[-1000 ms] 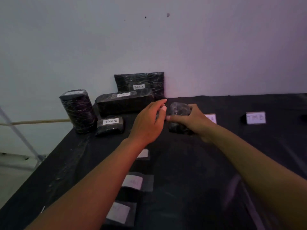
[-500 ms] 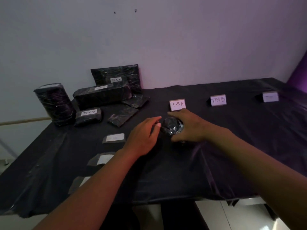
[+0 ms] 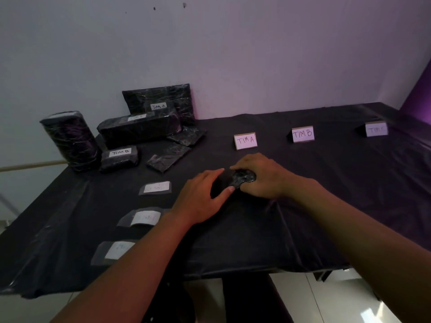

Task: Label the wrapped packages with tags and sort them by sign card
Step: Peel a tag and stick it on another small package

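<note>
Left hand (image 3: 202,199) flat, right hand (image 3: 261,177) cupped

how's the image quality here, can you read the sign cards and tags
Head view: dim, purple-tinted, wide-angle bending at the edges. White TIM A sign card and TIM B sign card read clearly; the far right sign card is washed out, and the three white paper tags are blurred.

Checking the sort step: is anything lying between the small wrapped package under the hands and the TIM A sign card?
Nothing visible does. The right hand holds the small wrapped package, the left hand touching beside it. Only bare black table cover lies between it and the TIM A sign card just behind.
</note>
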The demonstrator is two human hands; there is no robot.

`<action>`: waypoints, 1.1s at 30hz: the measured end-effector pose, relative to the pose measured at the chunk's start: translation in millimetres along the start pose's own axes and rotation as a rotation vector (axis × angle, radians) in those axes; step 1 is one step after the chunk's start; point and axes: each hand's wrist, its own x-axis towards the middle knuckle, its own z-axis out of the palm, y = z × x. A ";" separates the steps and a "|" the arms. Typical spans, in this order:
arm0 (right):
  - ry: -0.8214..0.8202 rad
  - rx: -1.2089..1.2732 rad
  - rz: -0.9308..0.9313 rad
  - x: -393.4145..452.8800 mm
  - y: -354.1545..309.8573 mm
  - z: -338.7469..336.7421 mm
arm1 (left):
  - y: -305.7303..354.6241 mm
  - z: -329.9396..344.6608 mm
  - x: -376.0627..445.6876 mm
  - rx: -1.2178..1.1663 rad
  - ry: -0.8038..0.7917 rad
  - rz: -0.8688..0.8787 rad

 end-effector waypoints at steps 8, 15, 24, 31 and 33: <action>0.246 0.033 -0.110 19.4 -35.1 9.4 | -29.3 -36.8 -6.3 0.069 0.067 -0.015; 0.132 0.070 -0.173 64.1 -88.0 46.2 | -80.2 -71.0 -37.6 0.110 0.098 -0.154; 0.014 0.026 -0.029 102.7 -113.6 78.1 | -119.6 -82.7 -49.2 0.104 0.018 -0.320; 0.006 -0.002 0.025 113.7 -127.1 86.7 | -125.0 -78.1 -49.2 0.133 0.007 -0.333; 0.012 0.045 0.040 115.9 -128.4 87.5 | -126.1 -77.1 -49.4 0.135 0.022 -0.326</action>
